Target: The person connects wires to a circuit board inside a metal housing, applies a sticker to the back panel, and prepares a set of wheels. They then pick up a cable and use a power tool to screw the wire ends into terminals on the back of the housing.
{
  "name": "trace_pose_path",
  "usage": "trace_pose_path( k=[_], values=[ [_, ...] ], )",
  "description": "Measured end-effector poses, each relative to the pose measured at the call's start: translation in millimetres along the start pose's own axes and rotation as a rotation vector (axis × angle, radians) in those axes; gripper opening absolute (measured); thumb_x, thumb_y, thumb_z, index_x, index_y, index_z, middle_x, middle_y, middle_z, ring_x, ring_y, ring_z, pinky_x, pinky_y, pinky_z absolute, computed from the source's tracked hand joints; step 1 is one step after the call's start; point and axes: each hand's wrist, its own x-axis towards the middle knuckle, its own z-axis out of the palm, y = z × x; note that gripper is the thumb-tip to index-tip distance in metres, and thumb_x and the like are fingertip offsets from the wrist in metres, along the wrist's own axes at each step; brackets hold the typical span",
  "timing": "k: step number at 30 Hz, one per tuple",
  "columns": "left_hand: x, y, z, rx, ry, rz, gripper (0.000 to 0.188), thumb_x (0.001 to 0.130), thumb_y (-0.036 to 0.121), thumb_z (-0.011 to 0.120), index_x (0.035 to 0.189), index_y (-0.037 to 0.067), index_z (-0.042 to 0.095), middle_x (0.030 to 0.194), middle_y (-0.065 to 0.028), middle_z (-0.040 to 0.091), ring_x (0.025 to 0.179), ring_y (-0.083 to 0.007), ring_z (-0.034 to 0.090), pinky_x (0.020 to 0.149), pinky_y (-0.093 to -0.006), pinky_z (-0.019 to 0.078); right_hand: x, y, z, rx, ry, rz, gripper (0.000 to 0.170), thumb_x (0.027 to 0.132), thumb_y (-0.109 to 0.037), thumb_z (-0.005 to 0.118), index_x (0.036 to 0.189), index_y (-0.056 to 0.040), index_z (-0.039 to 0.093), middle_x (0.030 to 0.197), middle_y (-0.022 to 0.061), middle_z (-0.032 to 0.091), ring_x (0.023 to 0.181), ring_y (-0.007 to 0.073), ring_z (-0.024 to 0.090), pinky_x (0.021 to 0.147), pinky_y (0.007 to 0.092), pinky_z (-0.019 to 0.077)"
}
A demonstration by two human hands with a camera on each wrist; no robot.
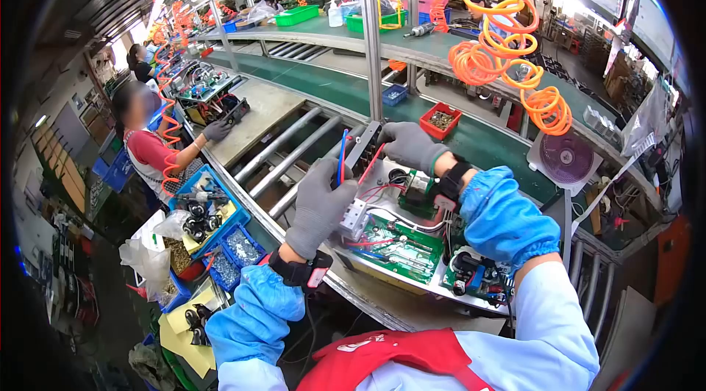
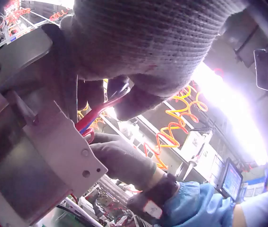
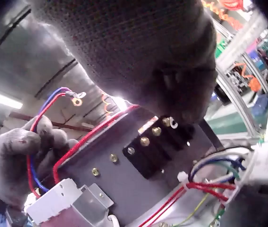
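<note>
My gloved left hand (image 1: 320, 207) pinches a blue and a red wire (image 3: 43, 111), their ring terminals standing free above the fingers. At the top of a grey metal panel (image 3: 82, 176), my gloved right hand (image 1: 412, 147) curls over the panel's edge, beside a black terminal block (image 3: 145, 153) with brass screws. Another red wire (image 3: 84, 139) climbs from beside a white block (image 3: 53, 203) to the right hand's fingers, which hold its end; that end is hidden. Below both hands lies the open chassis with a green circuit board (image 1: 393, 248).
Blue bins (image 1: 239, 244) of small parts stand at the left, a red bin (image 1: 441, 120) of screws beyond the right hand. Metal rollers (image 1: 294, 148) lie behind the chassis. Orange coiled hoses (image 1: 507, 45) hang overhead. Another person (image 1: 151, 141) works at the left.
</note>
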Motion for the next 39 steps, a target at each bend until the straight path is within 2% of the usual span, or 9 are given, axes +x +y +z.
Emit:
trace_pose_path(
  k=[9, 12, 18, 21, 27, 30, 33, 35, 39],
  values=[
    [-8.2, 6.2, 9.3, -0.064, 0.169, -0.022, 0.027, 0.083, 0.014, 0.067, 0.103, -0.002, 0.061, 0.084, -0.0115, 0.062, 0.072, -0.019, 0.063, 0.069, -0.0331, 0.0511, -4.0, 3.4, 21.5, 0.055, 0.14, 0.002, 0.026, 0.078, -0.014, 0.06, 0.1, -0.0054, 0.07, 0.091, 0.0234, 0.068, 0.091, 0.0408, 0.066, 0.084, 0.0437, 0.0517],
    [-8.3, 4.5, 14.7, -0.092, 0.244, -0.053, 0.032, 0.085, 0.015, 0.067, 0.11, -0.003, 0.061, 0.085, -0.0113, 0.063, 0.071, -0.0194, 0.063, 0.067, -0.0331, 0.0521, -3.8, 5.8, 22.0, 0.069, 0.201, -0.065, 0.022, 0.082, -0.011, 0.06, 0.1, -0.0005, 0.067, 0.085, 0.0221, 0.068, 0.078, 0.0313, 0.069, 0.073, 0.0375, 0.0527],
    [-9.6, 9.3, 12.1, 0.075, 0.255, 0.162, 0.027, 0.09, 0.015, 0.063, 0.108, -0.004, 0.067, 0.085, -0.0103, 0.066, 0.077, -0.0144, 0.061, 0.072, -0.0298, 0.0505, -6.6, -4.5, 18.8, 0.097, 0.204, -0.033, 0.023, 0.081, -0.017, 0.06, 0.1, -0.0069, 0.068, 0.091, 0.0224, 0.068, 0.09, 0.0416, 0.065, 0.081, 0.0462, 0.0515],
    [-7.5, 5.7, 10.8, 0.083, 0.171, 0.178, 0.024, 0.091, 0.018, 0.062, 0.107, 0.001, 0.07, 0.08, -0.0151, 0.063, 0.075, -0.0244, 0.064, 0.07, -0.0364, 0.0498, -7.2, -6.8, 26.0, 0.042, 0.288, -0.015, 0.023, 0.083, -0.019, 0.061, 0.103, -0.008, 0.066, 0.091, 0.0216, 0.068, 0.09, 0.0414, 0.065, 0.081, 0.0476, 0.0512],
    [-10.8, 5.2, 10.4, -0.092, 0.058, 0.034, 0.026, 0.093, 0.019, 0.061, 0.109, 0.0, 0.069, 0.079, -0.0154, 0.064, 0.074, -0.0226, 0.063, 0.068, -0.0339, 0.048, 1.1, -1.1, 29.2, -0.051, 0.199, -0.036, 0.023, 0.085, -0.019, 0.061, 0.103, -0.0067, 0.064, 0.093, 0.0233, 0.068, 0.092, 0.0414, 0.065, 0.08, 0.0491, 0.0505],
    [-9.9, -1.7, 12.3, -0.094, 0.079, 0.103, 0.033, 0.097, 0.022, 0.057, 0.116, -0.002, 0.068, 0.075, -0.0034, 0.063, 0.07, -0.0083, 0.055, 0.064, -0.026, 0.0451, -5.9, -16.6, 1.9, -0.109, 0.209, 0.002, 0.024, 0.087, -0.017, 0.06, 0.106, -0.0023, 0.064, 0.093, 0.0227, 0.067, 0.089, 0.0365, 0.067, 0.08, 0.0416, 0.0523],
    [-9.4, 0.5, 11.6, -0.11, 0.058, 0.075, 0.033, 0.097, 0.021, 0.057, 0.116, -0.003, 0.067, 0.076, -0.003, 0.063, 0.07, -0.0078, 0.055, 0.063, -0.0254, 0.0446, -18.8, -33.2, -32.6, 0.409, -0.139, -0.213, 0.032, 0.085, -0.014, 0.062, 0.115, -0.0015, 0.063, 0.095, 0.017, 0.067, 0.087, 0.0273, 0.066, 0.081, 0.0366, 0.052],
    [-12.1, 12.8, 4.7, -0.176, 0.028, -0.032, 0.028, 0.094, 0.018, 0.059, 0.112, -0.002, 0.069, 0.085, -0.013, 0.067, 0.076, -0.0176, 0.062, 0.072, -0.0307, 0.0485, -24.3, -40.6, -43.3, 0.295, -0.185, -0.308, 0.036, 0.079, -0.012, 0.062, 0.114, -0.0052, 0.068, 0.094, 0.0128, 0.069, 0.087, 0.0225, 0.066, 0.082, 0.035, 0.0513],
    [-12.3, -3.3, 9.1, -0.359, 0.187, -0.111, 0.026, 0.093, 0.016, 0.059, 0.105, -0.005, 0.068, 0.088, -0.0101, 0.066, 0.08, -0.0137, 0.062, 0.072, -0.0283, 0.0487, -31.7, -27.5, -42.4, 0.14, -0.222, -0.234, 0.03, 0.081, -0.014, 0.06, 0.107, -0.0025, 0.067, 0.089, 0.013, 0.068, 0.081, 0.0221, 0.065, 0.077, 0.0351, 0.0513]
  ],
)
